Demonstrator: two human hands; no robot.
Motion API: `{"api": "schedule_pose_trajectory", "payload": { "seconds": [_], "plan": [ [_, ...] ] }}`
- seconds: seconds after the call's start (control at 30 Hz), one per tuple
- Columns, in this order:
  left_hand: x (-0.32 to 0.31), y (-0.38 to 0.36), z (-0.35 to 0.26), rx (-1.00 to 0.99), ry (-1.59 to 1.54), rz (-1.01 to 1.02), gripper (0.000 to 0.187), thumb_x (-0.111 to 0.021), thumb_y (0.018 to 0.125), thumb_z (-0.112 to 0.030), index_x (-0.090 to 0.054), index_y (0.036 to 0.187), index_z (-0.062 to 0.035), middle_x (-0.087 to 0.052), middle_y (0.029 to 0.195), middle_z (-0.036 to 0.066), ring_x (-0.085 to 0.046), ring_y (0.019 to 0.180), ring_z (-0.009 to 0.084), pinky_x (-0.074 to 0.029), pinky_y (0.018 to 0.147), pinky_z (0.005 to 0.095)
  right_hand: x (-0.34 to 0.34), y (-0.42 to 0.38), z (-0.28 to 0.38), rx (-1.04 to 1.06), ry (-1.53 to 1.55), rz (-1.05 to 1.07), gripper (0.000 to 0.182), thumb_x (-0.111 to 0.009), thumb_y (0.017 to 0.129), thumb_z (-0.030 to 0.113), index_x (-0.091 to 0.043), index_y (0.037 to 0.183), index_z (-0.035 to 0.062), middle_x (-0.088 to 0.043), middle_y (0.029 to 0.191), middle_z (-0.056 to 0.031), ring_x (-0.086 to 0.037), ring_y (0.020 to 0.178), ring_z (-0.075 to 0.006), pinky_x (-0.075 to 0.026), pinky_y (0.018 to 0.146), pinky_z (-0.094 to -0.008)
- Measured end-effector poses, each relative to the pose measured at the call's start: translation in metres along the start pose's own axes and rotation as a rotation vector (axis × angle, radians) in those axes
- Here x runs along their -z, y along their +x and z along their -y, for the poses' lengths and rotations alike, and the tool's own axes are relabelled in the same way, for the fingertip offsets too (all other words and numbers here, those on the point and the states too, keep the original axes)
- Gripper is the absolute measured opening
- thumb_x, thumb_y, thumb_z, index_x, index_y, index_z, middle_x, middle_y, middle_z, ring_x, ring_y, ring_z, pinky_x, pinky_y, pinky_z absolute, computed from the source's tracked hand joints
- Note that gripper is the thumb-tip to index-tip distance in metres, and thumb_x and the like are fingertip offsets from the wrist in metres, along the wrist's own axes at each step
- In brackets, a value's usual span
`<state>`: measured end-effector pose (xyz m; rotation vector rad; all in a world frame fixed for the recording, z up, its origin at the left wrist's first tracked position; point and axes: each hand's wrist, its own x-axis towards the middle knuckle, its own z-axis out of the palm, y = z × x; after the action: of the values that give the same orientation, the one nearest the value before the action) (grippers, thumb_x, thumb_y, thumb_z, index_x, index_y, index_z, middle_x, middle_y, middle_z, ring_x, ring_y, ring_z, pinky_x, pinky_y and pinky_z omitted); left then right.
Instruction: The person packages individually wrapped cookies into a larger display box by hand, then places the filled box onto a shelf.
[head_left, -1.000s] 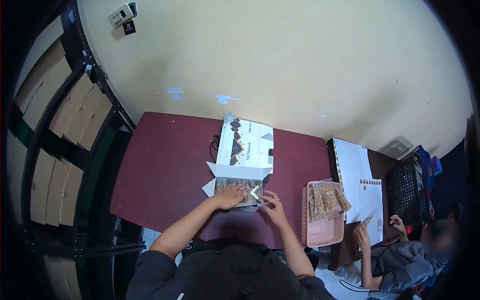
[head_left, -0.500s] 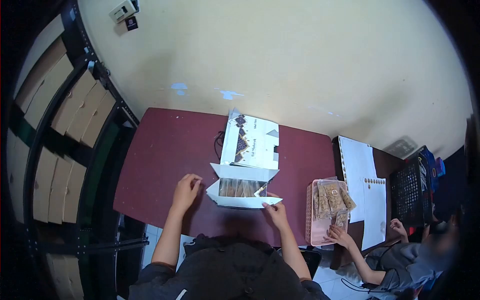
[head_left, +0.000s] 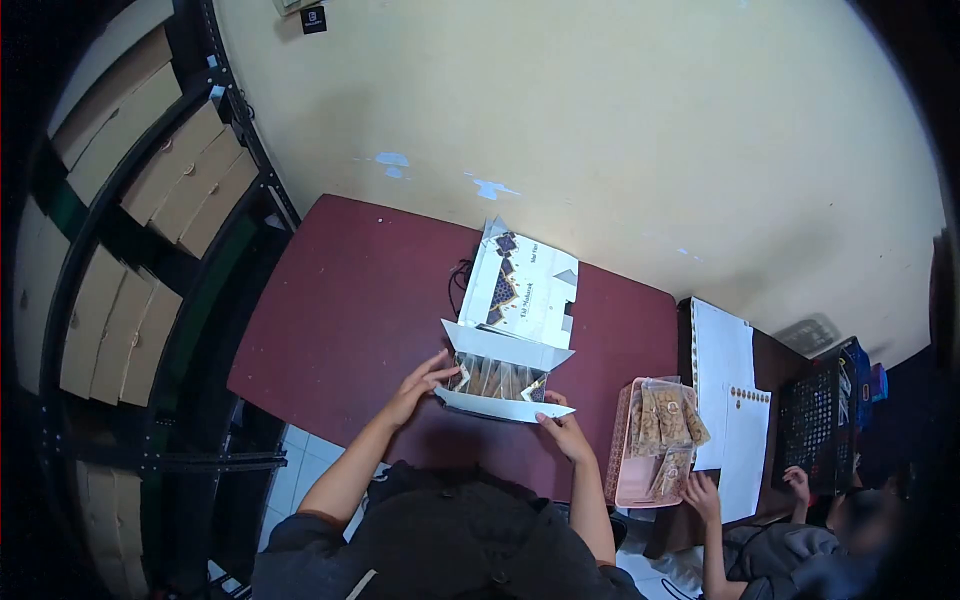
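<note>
In front of me an open white cardboard box (head_left: pixel 505 408) holds several clear packets (head_left: pixel 490 378) in a row. Dark patterned flaps with a gold-and-white trim show at both of its ends, folded inward. At the left end my left hand (head_left: pixel 408 388) grips the box, its fingers on the end flap. My right hand (head_left: pixel 567 436) holds the front right corner, thumb on the front flap and fingers behind. The long front and back flaps stand open. Behind it lie flat printed white boxes (head_left: pixel 530 285) with "Eid Mubarak" lettering.
A pink basket (head_left: pixel 622 470) of snack packets (head_left: pixel 665 415) stands at the table's right edge, with another person's hand (head_left: pixel 702 494) beside it. Sticker sheets (head_left: pixel 748 430) and a black crate (head_left: pixel 815 420) are farther right. Shelves of brown boxes (head_left: pixel 125 325) stand left.
My left hand has moved right from the table onto the box's left end, where the flap is now folded in. The other person's hand has left the basket. The view has shifted.
</note>
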<state>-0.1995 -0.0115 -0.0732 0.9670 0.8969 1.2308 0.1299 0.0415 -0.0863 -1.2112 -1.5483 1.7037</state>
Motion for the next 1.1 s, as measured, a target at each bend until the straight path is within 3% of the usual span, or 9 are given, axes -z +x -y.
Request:
{"api": "schedule_pose_trajectory", "payload": {
  "seconds": [0.07, 0.13, 0.2, 0.33, 0.43, 0.47, 0.63, 0.8, 1.1],
  "plan": [
    [0.002, 0.005, -0.011, -0.021, 0.121, 0.013, 0.055, -0.047, 0.093, -0.016, -0.028, 0.144, -0.0036, -0.059, 0.125, 0.008, -0.043, 0.126, 0.0200, -0.027, 0.107, 0.0337, -0.002, -0.002, 0.005, 0.015, 0.006, 0.012, 0.045, -0.061, 0.091, 0.018, -0.040, 0.129, 0.0072, -0.048, 0.118, -0.0018, -0.047, 0.107, -0.0125, -0.038, 0.093, -0.0285],
    [0.001, 0.009, -0.023, 0.053, 0.101, 0.010, 0.059, -0.055, 0.090, -0.021, -0.032, 0.142, -0.0058, -0.058, 0.127, 0.005, -0.044, 0.123, 0.0194, -0.029, 0.106, 0.0330, -0.002, -0.001, 0.002, 0.014, 0.032, 0.004, 0.044, -0.060, 0.091, 0.017, -0.040, 0.129, 0.0074, -0.049, 0.118, -0.0020, -0.047, 0.107, -0.0124, -0.038, 0.093, -0.0287],
    [0.000, 0.009, -0.035, 0.082, 0.599, 0.033, 0.065, -0.065, 0.084, -0.027, -0.037, 0.141, -0.0113, -0.059, 0.127, 0.002, -0.046, 0.116, 0.0190, -0.031, 0.103, 0.0309, -0.002, 0.001, -0.001, 0.024, 0.058, -0.003, 0.043, -0.060, 0.091, 0.016, -0.040, 0.129, 0.0076, -0.049, 0.119, -0.0022, -0.047, 0.108, -0.0123, -0.039, 0.093, -0.0289],
    [0.001, -0.001, -0.008, -0.090, 0.842, 0.097, 0.070, -0.072, 0.077, -0.034, -0.043, 0.138, -0.0165, -0.051, 0.136, -0.001, -0.044, 0.118, 0.0253, -0.030, 0.105, 0.0378, -0.002, 0.000, 0.001, -0.027, 0.134, -0.007, 0.045, -0.063, 0.088, 0.016, -0.046, 0.129, 0.0084, -0.045, 0.126, -0.0052, -0.049, 0.109, -0.0130, -0.040, 0.094, -0.0306],
    [-0.014, -0.017, 0.006, -0.120, 1.016, 0.127, 0.069, -0.073, 0.073, -0.041, -0.048, 0.134, -0.0215, -0.031, 0.149, 0.004, -0.024, 0.136, 0.0346, -0.017, 0.111, 0.0510, -0.010, -0.006, 0.029, 0.128, -0.407, 0.049, 0.050, -0.075, 0.074, 0.021, -0.062, 0.122, 0.0273, -0.026, 0.142, -0.0148, -0.032, 0.127, -0.0333, -0.025, 0.107, -0.0449],
    [-0.018, -0.022, 0.008, -0.153, 1.197, 0.162, 0.068, -0.073, 0.072, -0.044, -0.049, 0.133, -0.0236, -0.026, 0.152, 0.005, -0.016, 0.140, 0.0368, -0.013, 0.112, 0.0546, -0.018, -0.006, 0.036, 0.122, -0.403, 0.049, 0.050, -0.075, 0.074, 0.021, -0.062, 0.122, 0.0273, -0.026, 0.142, -0.0148, -0.032, 0.127, -0.0333, -0.025, 0.107, -0.0449],
    [-0.023, -0.019, 0.009, -0.165, 1.205, 0.083, 0.061, -0.071, 0.074, -0.048, -0.054, 0.127, -0.0245, -0.027, 0.151, 0.007, -0.015, 0.140, 0.0391, -0.011, 0.111, 0.0576, -0.028, -0.002, 0.042, 0.272, -0.664, -0.093, 0.058, -0.079, 0.067, 0.017, -0.062, 0.119, 0.0360, -0.024, 0.145, -0.0178, -0.025, 0.129, -0.0377, -0.024, 0.107, -0.0460],
    [-0.031, -0.008, 0.044, -0.261, 0.588, -0.171, 0.055, -0.075, 0.071, -0.041, -0.060, 0.120, -0.0214, -0.038, 0.145, 0.008, -0.023, 0.138, 0.0390, -0.014, 0.110, 0.0580, -0.030, -0.003, 0.044, 0.383, -0.775, -0.170, 0.058, -0.078, 0.067, 0.015, -0.063, 0.120, 0.0325, -0.032, 0.141, -0.0168, -0.030, 0.127, -0.0369, -0.026, 0.106, -0.0457],
    [-0.010, -0.010, 0.053, -0.452, 1.067, 0.157, 0.090, -0.080, 0.067, -0.035, -0.032, 0.143, -0.0298, -0.030, 0.150, 0.003, -0.009, 0.138, 0.0473, -0.002, 0.102, 0.0718, -0.025, -0.013, 0.036, 0.499, -1.108, -0.024, 0.063, -0.069, 0.072, 0.018, -0.052, 0.131, 0.0315, -0.042, 0.135, -0.0101, -0.035, 0.127, -0.0346, -0.020, 0.107, -0.0548]
  ]
}}
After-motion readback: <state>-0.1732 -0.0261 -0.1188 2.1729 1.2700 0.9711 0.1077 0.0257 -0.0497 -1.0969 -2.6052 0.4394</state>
